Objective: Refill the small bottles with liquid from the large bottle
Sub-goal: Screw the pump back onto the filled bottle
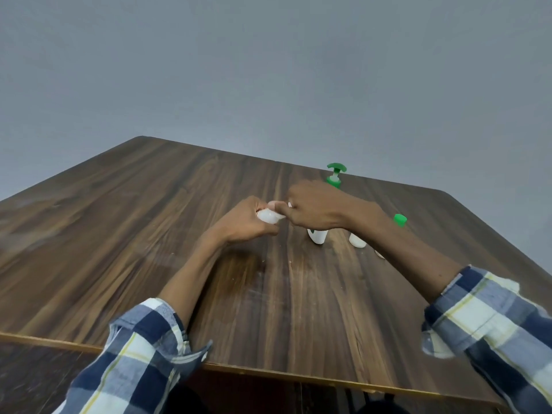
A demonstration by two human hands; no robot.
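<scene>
My left hand [249, 221] grips a small white bottle [268, 216] lying on its side above the wooden table [149, 234]. My right hand [316, 206] pinches that bottle's top end with thumb and fingers. Behind my right hand stands a large bottle; only its green pump head [336, 174] and white base [318, 236] show. Under my right forearm stands another small white bottle [357, 241], its top hidden. A green cap [400, 220] shows just past the forearm.
The table's far edge runs close behind the pump bottle, and its right edge slants down at the far right. A small pale object [380, 254] lies under my right forearm. A grey wall fills the background.
</scene>
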